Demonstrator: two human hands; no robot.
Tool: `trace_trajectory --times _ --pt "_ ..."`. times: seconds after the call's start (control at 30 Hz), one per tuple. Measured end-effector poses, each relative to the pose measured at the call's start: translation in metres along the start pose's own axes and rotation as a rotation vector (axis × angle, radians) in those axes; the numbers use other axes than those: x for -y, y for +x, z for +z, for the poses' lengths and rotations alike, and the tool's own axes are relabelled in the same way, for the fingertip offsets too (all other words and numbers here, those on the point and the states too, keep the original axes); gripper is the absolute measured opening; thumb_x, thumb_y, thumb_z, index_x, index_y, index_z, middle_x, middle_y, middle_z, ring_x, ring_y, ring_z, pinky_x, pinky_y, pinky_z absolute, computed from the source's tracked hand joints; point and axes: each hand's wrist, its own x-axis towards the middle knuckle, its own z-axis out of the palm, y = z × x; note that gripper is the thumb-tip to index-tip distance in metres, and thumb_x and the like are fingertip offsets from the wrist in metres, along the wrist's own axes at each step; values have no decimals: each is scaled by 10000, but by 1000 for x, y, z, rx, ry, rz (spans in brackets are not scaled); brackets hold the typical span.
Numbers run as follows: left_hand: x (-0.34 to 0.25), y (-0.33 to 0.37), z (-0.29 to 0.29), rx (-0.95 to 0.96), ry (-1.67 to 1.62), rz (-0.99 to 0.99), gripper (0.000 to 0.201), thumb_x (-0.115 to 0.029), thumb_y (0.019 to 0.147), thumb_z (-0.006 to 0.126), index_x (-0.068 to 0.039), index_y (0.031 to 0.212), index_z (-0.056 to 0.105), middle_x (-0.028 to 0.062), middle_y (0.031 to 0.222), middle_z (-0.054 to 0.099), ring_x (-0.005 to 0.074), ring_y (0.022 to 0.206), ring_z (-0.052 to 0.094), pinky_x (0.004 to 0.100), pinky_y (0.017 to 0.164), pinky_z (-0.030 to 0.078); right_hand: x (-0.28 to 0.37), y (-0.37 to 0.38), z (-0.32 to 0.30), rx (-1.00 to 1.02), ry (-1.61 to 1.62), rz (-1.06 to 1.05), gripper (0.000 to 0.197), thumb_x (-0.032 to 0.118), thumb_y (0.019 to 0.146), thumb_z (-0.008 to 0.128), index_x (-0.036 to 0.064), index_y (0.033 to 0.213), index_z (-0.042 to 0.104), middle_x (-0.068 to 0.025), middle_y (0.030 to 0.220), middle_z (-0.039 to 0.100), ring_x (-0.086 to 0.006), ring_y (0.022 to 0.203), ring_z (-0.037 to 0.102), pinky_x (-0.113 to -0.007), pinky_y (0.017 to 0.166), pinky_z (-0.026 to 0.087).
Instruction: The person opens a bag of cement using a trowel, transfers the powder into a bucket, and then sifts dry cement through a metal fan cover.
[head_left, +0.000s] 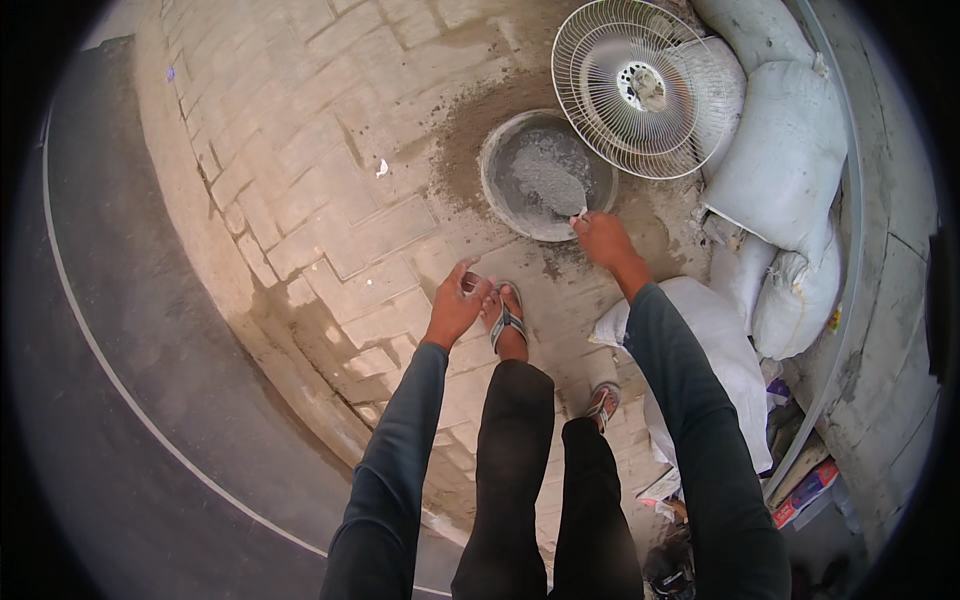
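My right hand [605, 240] is closed at the near rim of a round grey basin [487, 180]. It grips the handle end of a trowel [556, 188], whose blade is coated with grey, grainy cement mix and lies over the basin. Wet-looking grey mix [530, 145] covers the basin's bottom. Apart from the basin, my left hand [456, 305] hovers above my sandalled foot, its fingers loosely bent and spread with nothing visible in them. Grey smears mark its fingertips.
A white wire fan guard [640, 85] overhangs the basin's right rim. Stuffed white sacks [780, 150] line the right side, and another white sack [700, 360] lies by my right arm. Paving blocks [350, 220] spread leftward to a kerb and dark road [150, 300].
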Motion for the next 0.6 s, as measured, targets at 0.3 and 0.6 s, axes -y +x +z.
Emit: trace_trajectory --times 0.3,0.6 --pt "-21 120 67 -3 -437 -472 792 -353 882 747 -71 1491 327 193 1314 584 344 1074 637 491 898 517 38 -43 -31 -81 -64 37 363 333 975 586 -22 968 658 -252 926 692 -449 902 662 -529 791 512" --pt "-6 133 93 58 -945 -273 518 98 851 525 -44 1333 400 190 1223 595 357 978 683 510 769 636 22 -125 -35 -100 312 157 360 331 972 619 -27 933 617 -279 848 650 -488 815 606 -513 714 477"
